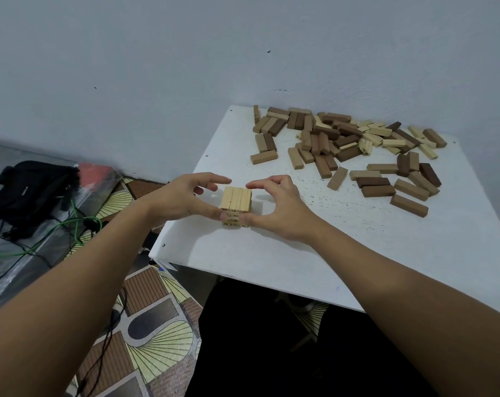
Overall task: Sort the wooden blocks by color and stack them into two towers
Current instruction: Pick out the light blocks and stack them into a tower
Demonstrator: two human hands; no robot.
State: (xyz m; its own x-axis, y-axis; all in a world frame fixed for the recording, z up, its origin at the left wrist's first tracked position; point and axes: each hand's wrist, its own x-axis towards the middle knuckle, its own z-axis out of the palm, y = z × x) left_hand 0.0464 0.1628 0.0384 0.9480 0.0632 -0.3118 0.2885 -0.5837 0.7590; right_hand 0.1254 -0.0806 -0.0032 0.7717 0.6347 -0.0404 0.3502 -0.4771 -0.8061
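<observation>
1. Your left hand (183, 197) sits at the left side of the pale tower (236, 206); its thumb presses the tower's near-left corner while the fingers arch over the far side without clearly touching; the grip is loosely released, holding nothing.
2. Your right hand (280, 209) mirrors it on the right; its thumb touches the near-right corner of the tower, the fingers curve above the far edge; this grip too is released rather than clenched.
3. The pale tower stands on the near-left part of the white counter (271, 262); its top layer shows three light blocks side by side, with a few crossed layers beneath.
4. The loose pile of blocks (349, 144) lies at the far right of the counter, well apart from the tower; light, mid-brown and dark pieces are mixed together, lying flat or on edge.
5. To the left, on the floor side, you have a black bag (28, 187) with a green cable (59, 236) near it; patterned flooring (157, 339) shows below the counter's edge.
</observation>
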